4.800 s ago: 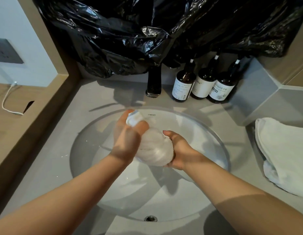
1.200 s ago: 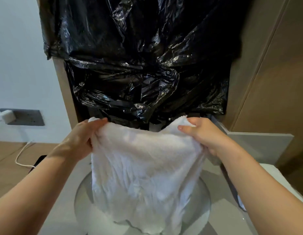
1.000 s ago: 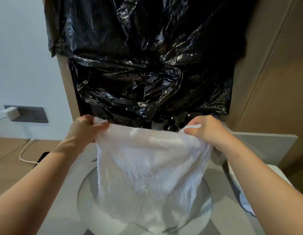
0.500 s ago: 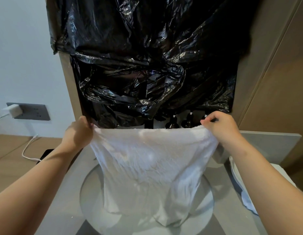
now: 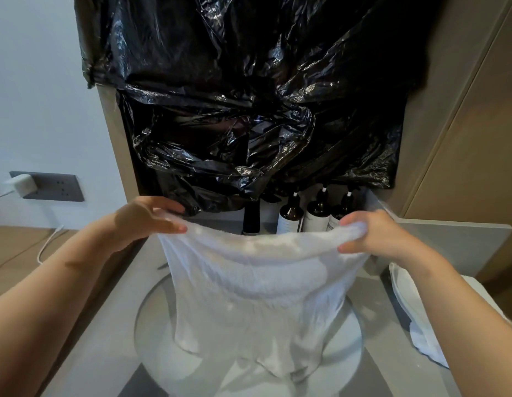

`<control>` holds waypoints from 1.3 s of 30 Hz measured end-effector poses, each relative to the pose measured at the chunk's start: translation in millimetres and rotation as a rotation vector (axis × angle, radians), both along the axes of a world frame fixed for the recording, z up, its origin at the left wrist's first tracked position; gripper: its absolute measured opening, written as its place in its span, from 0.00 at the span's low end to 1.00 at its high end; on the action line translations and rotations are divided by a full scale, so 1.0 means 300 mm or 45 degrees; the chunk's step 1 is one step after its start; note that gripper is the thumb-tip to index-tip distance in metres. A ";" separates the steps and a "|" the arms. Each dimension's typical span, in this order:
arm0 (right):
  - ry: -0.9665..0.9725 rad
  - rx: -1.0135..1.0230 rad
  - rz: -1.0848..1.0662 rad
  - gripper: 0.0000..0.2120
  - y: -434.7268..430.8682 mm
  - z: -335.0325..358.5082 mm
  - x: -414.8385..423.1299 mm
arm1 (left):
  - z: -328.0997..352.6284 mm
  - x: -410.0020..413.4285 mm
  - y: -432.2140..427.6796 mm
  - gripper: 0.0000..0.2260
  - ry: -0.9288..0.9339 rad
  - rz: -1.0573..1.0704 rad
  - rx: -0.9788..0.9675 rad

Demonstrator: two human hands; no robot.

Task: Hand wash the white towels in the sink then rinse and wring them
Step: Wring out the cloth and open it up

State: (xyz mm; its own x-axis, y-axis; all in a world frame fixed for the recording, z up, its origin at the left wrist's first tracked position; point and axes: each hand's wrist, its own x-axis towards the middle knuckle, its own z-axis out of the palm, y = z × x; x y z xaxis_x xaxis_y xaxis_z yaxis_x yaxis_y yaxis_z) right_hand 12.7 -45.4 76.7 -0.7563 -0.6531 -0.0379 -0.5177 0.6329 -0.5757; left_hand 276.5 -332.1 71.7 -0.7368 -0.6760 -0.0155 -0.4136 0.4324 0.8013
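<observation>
Head view: left hand (image 5: 146, 222) and right hand (image 5: 375, 239) each pinch top corner of white towel (image 5: 257, 282), spread open, hanging over sink (image 5: 151, 333). Guessing wringing done, shake-out stage. Second towel (image 5: 406, 296) on counter (image 5: 105, 353) at right, washed or not, can't tell.

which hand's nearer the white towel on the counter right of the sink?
Right. The right hand pinches a corner of the hanging white towel, above the folded white towel on the grey counter; the left hand holds the opposite corner, across the round sink.
</observation>
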 end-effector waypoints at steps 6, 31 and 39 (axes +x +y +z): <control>0.183 -0.065 -0.134 0.10 0.005 -0.035 -0.024 | -0.023 0.000 -0.021 0.04 0.018 0.267 -0.423; -1.105 -0.768 0.242 0.13 -0.149 0.149 0.307 | 0.124 -0.177 0.372 0.11 0.407 -0.211 0.264; -0.302 -0.369 0.791 0.29 -0.112 0.107 0.243 | 0.215 -0.162 0.344 0.09 0.501 -0.695 0.517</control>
State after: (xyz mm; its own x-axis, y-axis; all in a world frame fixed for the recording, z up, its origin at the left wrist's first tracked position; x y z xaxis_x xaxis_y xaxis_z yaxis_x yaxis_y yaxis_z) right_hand 85.5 -79.0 108.9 -0.2354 -0.9682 0.0850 -0.5722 0.0674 -0.8173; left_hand 228.0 -229.0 136.2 -0.9656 -0.2143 0.1469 0.1197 0.1349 0.9836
